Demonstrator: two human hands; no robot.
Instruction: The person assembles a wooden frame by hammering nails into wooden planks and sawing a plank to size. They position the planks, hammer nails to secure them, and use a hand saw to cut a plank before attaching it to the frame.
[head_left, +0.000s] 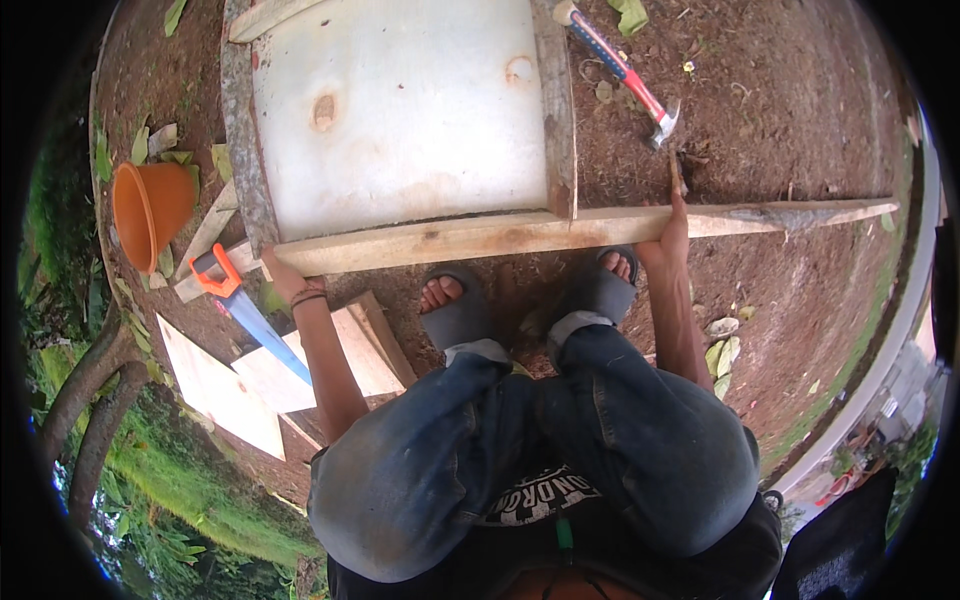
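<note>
A long wooden plank [480, 237] lies crosswise in front of my feet, along the near edge of a white panel [400, 110] framed with rough wood strips. Its left end is held by my left hand [288, 280], closed around it, with the fingers partly hidden. Toward the right, my right hand [667, 243] grips the same plank with one finger stretched up over it. Beyond the right hand the plank runs on and shows a patch of bark. The plank appears to touch or nearly touch the frame's near end.
A claw hammer [625, 75] with a red and blue handle lies on the soil right of the frame. At the left are an orange pot [152, 213], a handsaw [255, 320] with an orange handle, and several cut boards [215, 380]. My sandalled feet [460, 310] stand close behind the plank.
</note>
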